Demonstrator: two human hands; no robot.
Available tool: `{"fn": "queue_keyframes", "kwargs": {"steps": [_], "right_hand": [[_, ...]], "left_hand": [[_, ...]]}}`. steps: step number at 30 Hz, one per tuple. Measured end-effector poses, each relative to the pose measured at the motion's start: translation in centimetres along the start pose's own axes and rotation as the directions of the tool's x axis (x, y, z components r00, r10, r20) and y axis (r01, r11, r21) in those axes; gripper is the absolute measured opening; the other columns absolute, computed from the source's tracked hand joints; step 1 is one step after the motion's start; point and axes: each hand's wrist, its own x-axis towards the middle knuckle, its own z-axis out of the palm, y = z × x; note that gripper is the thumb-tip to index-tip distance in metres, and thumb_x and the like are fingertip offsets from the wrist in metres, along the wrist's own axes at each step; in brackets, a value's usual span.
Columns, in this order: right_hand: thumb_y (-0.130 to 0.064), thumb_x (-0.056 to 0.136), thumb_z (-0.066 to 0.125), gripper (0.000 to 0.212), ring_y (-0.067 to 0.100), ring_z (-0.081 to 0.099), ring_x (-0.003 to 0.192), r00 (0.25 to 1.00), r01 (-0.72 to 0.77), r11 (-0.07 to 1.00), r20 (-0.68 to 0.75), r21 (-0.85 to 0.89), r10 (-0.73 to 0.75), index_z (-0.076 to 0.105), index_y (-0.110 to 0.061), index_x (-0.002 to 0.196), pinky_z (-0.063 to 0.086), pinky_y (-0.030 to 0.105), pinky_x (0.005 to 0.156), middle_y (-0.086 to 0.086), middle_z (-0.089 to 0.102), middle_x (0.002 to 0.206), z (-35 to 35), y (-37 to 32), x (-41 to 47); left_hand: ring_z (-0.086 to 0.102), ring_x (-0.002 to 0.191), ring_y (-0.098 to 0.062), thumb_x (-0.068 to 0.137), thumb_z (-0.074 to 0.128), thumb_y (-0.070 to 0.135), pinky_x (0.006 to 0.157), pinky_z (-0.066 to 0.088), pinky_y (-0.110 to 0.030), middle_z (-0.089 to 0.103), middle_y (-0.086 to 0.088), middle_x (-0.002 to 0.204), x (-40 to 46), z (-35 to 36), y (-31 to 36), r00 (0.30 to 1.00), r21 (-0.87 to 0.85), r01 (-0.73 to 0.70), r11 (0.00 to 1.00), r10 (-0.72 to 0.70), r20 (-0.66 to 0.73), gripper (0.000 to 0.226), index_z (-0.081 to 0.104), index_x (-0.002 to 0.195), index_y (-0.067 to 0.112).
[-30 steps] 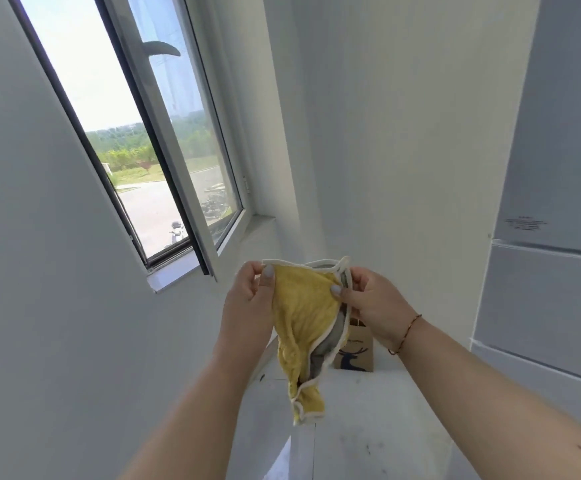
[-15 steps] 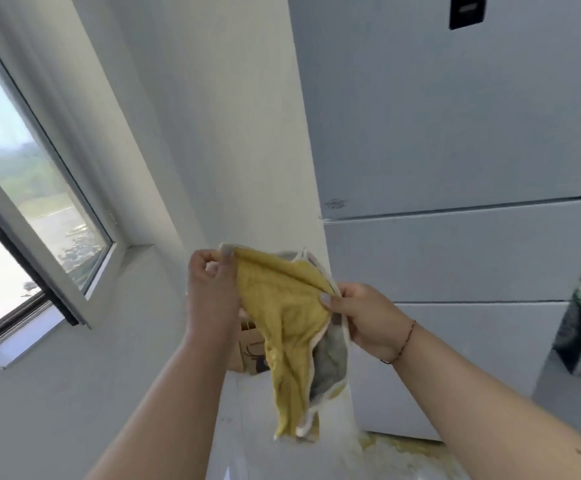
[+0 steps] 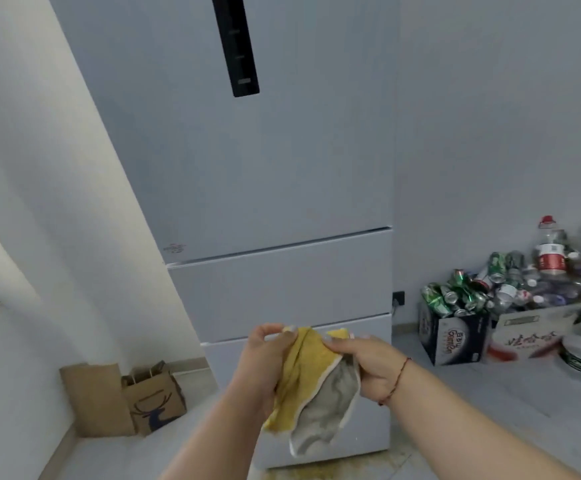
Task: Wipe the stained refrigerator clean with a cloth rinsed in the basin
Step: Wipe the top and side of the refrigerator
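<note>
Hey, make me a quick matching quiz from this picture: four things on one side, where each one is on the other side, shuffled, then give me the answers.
Things:
1. cloth
2. paper bag
3. cans
4. black panel

Places:
A. on the fridge's upper door
B. piled in a box on the floor, right of the fridge
C. held between the left hand and right hand
D. on the floor against the wall, left of the fridge

Pairs: 1-C, 2-D, 3-B, 4-A
</note>
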Motion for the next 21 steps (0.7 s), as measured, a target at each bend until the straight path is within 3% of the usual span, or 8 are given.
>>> {"fn": "queue_keyframes", "kwargs": {"steps": [3, 6, 8, 9, 11, 13, 15, 21], "right_hand": [[0.011, 0.079, 0.062, 0.022, 0.034, 0.069, 0.074, 0.985, 0.125, 0.987, -0.108, -0.098, -0.136, 0.058, 0.009, 0.101, 0.060, 0.042, 0.068, 0.025, 0.068, 0.088, -4.9, -3.8, -1.8], [0.015, 0.083, 0.058, 0.016, 0.030, 0.066, 0.074, 0.974, 0.155, 0.961, -0.126, -0.229, -0.187, 0.060, 0.007, 0.096, 0.058, 0.039, 0.071, 0.019, 0.066, 0.085, -8.2, -7.5, -3.2], [0.000, 0.086, 0.065, 0.019, 0.028, 0.064, 0.084, 0.914, 0.139, 0.858, -0.269, -0.495, -0.303, 0.061, 0.005, 0.104, 0.054, 0.040, 0.082, 0.012, 0.065, 0.089, -11.2, -9.7, -4.1], [-0.014, 0.086, 0.069, 0.024, 0.024, 0.061, 0.087, 0.835, 0.065, 0.736, -0.367, -0.674, -0.410, 0.061, 0.000, 0.104, 0.052, 0.037, 0.085, 0.005, 0.063, 0.091, -12.9, -10.7, -4.4], [-0.037, 0.084, 0.069, 0.031, 0.018, 0.052, 0.078, 0.694, -0.073, 0.577, -0.456, -0.814, -0.556, 0.056, -0.009, 0.087, 0.048, 0.034, 0.076, -0.001, 0.053, 0.082, -15.4, -11.5, -5.6], [-0.048, 0.086, 0.063, 0.041, 0.018, 0.044, 0.059, 0.790, -0.053, 0.657, -0.434, -0.752, -0.433, 0.051, -0.012, 0.072, 0.041, 0.030, 0.055, 0.004, 0.049, 0.066, -16.8, -11.3, -6.3], [-0.054, 0.085, 0.061, 0.044, 0.014, 0.043, 0.048, 0.866, -0.072, 0.808, -0.438, -0.585, -0.240, 0.056, -0.014, 0.067, 0.031, 0.022, 0.046, 0.000, 0.052, 0.056, -17.9, -10.9, -6.4], [-0.036, 0.088, 0.067, 0.034, 0.010, 0.044, 0.045, 0.850, 0.001, 0.944, -0.497, -0.330, -0.174, 0.053, -0.014, 0.066, 0.039, 0.019, 0.044, -0.001, 0.049, 0.055, -23.6, -12.6, -4.8]], "left_hand": [[0.069, 0.092, -0.037, 0.091, 0.061, 0.031, 0.090, 0.054, -0.049, 0.072, -0.024, 0.099, 0.3, 5.4, -0.5, 0.951, -0.051, 0.271, 0.961, -0.259, 0.169, 0.036, 0.073, 0.101, -0.002], [0.066, 0.105, -0.036, 0.090, 0.059, 0.034, 0.097, 0.048, -0.048, 0.069, -0.023, 0.112, 1.1, 9.9, -1.2, 0.844, -0.101, 0.453, 0.886, -0.390, 0.368, 0.041, 0.072, 0.108, -0.001], [0.066, 0.103, -0.037, 0.093, 0.058, 0.031, 0.094, 0.049, -0.049, 0.070, -0.024, 0.108, 2.2, 12.9, -1.3, 0.856, -0.134, 0.445, 0.886, -0.376, 0.354, 0.040, 0.068, 0.114, -0.002], [0.067, 0.100, -0.036, 0.094, 0.058, 0.029, 0.090, 0.051, -0.049, 0.071, -0.024, 0.104, 2.8, 14.3, -1.4, 0.883, -0.162, 0.410, 0.898, -0.346, 0.317, 0.038, 0.066, 0.114, -0.002], [0.068, 0.098, -0.037, 0.095, 0.058, 0.029, 0.086, 0.053, -0.049, 0.071, -0.023, 0.103, 3.8, 17.2, -1.5, 0.919, -0.178, 0.341, 0.923, -0.287, 0.272, 0.037, 0.062, 0.119, 0.001], [0.069, 0.096, -0.038, 0.095, 0.057, 0.028, 0.079, 0.056, -0.049, 0.070, -0.024, 0.106, 4.6, 20.0, -1.5, 0.927, -0.169, 0.298, 0.939, -0.242, 0.286, 0.035, 0.057, 0.123, 0.006], [0.068, 0.094, -0.040, 0.098, 0.051, 0.022, 0.073, 0.058, -0.048, 0.068, -0.028, 0.107, 5.3, 22.6, -1.4, 0.917, -0.165, 0.262, 0.951, -0.192, 0.351, 0.033, 0.053, 0.125, 0.004], [0.068, 0.091, -0.035, 0.098, 0.051, 0.018, 0.078, 0.057, -0.045, 0.069, -0.021, 0.102, 8.7, 29.1, -1.3, 0.905, 0.007, 0.079, 0.997, -0.075, 0.419, 0.024, 0.055, 0.115, 0.002]]}}
